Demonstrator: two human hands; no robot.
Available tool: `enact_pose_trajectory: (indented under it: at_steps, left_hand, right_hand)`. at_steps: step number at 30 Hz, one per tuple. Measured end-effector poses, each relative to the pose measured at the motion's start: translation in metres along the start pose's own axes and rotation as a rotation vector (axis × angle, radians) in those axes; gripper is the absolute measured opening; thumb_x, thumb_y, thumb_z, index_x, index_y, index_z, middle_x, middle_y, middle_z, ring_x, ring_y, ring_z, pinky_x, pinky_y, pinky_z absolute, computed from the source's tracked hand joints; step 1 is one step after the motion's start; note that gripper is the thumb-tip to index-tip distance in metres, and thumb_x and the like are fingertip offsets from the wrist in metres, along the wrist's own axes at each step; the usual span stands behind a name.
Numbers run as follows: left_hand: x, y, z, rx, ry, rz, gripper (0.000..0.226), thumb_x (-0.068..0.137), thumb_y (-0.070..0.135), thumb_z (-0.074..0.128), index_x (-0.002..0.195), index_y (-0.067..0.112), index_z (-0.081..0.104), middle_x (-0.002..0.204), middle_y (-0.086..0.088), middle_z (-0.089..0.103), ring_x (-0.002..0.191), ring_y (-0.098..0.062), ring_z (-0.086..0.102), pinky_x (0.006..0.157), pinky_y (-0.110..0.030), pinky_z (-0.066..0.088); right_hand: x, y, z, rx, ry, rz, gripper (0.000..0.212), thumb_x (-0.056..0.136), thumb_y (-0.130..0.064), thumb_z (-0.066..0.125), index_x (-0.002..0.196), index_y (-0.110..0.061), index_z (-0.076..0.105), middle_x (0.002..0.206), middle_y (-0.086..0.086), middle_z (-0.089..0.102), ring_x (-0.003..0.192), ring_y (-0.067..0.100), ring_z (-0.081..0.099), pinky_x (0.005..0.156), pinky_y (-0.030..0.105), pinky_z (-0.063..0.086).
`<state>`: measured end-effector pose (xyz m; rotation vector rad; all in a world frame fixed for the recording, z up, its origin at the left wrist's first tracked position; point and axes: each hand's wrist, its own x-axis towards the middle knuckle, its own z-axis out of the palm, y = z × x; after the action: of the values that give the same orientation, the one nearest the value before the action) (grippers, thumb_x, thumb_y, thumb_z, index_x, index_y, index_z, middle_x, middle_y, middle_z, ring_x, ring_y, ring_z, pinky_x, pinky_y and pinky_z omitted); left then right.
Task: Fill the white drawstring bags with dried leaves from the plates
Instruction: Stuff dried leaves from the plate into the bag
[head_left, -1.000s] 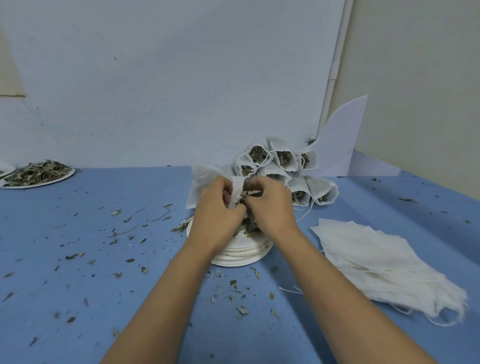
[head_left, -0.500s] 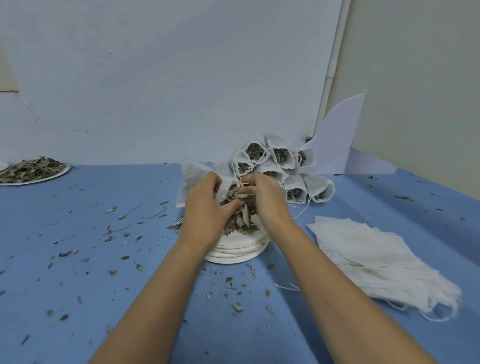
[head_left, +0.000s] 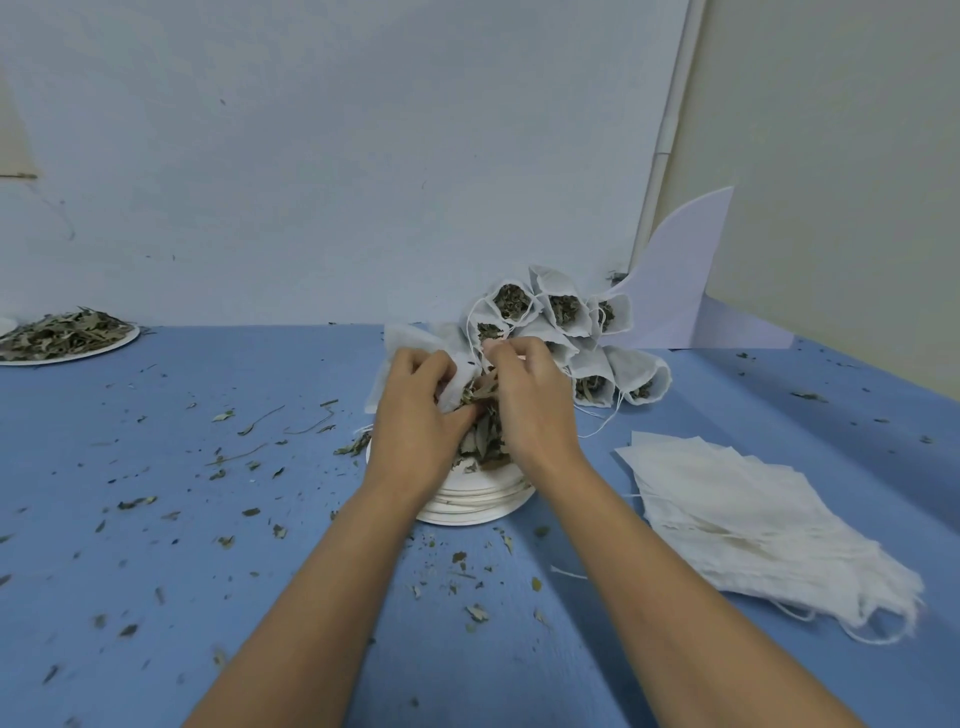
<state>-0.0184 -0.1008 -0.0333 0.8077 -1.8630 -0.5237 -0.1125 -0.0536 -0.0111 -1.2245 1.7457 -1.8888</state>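
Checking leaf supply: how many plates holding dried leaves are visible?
2. One plate sits far left; the other tops the central plate stack. A white sliver at the left frame edge might be a third.

My left hand (head_left: 415, 410), my right hand (head_left: 535, 405), one open bag (head_left: 405, 343), at least six filled bags (head_left: 563, 309), one empty-bag pile (head_left: 753, 530), one plate stack (head_left: 467, 512), one lone plate (head_left: 122, 340) of leaves (head_left: 67, 332)

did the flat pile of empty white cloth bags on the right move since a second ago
No. The pile of empty white cloth bags keeps the same gap to the right of the stack of white paper plates.
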Motion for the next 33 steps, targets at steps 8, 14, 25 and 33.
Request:
enact_pose_trajectory:
  at_steps: [8, 14, 25, 33]
  left_hand:
    - [0.003, -0.005, -0.008, 0.037, 0.056, 0.077, 0.022, 0.078, 0.002, 0.066, 0.075, 0.012, 0.047, 0.076, 0.011, 0.042, 0.068, 0.001, 0.042, 0.061, -0.005, 0.032]
    - [0.004, -0.002, -0.009, -0.027, 0.047, 0.09, 0.023, 0.075, -0.002, 0.063, 0.073, 0.013, 0.046, 0.074, 0.009, 0.044, 0.065, 0.002, 0.04, 0.059, -0.01, 0.034]
    - [0.009, 0.005, -0.005, -0.124, 0.126, -0.065, 0.022, 0.082, 0.008, 0.061, 0.074, 0.021, 0.046, 0.077, 0.0, 0.055, 0.066, -0.01, 0.047, 0.056, -0.016, 0.038]
    - [0.017, 0.002, 0.01, -0.015, 0.244, -0.112, 0.013, 0.08, -0.004, 0.051, 0.078, 0.008, 0.047, 0.082, -0.007, 0.052, 0.063, -0.009, 0.039, 0.053, -0.02, 0.03]
  right_hand:
    - [0.01, -0.008, -0.012, 0.18, -0.187, 0.256, 0.028, 0.092, -0.029, 0.046, 0.087, -0.015, 0.07, 0.085, 0.013, 0.073, 0.081, 0.014, 0.066, 0.093, 0.033, 0.045]
    - [0.009, -0.001, -0.019, -0.198, -0.13, -0.068, 0.023, 0.082, -0.008, 0.062, 0.093, -0.025, 0.072, 0.085, -0.016, 0.066, 0.076, -0.002, 0.06, 0.073, 0.017, 0.049]
    - [0.008, 0.01, -0.009, -0.618, -0.051, -0.356, 0.011, 0.093, -0.018, 0.052, 0.097, -0.018, 0.062, 0.098, -0.003, 0.065, 0.093, 0.016, 0.055, 0.078, 0.033, 0.044]
    - [0.004, 0.008, -0.003, -0.586, -0.159, -0.305, 0.01, 0.09, -0.008, 0.049, 0.088, -0.017, 0.055, 0.094, 0.001, 0.062, 0.087, 0.021, 0.053, 0.072, 0.033, 0.039]
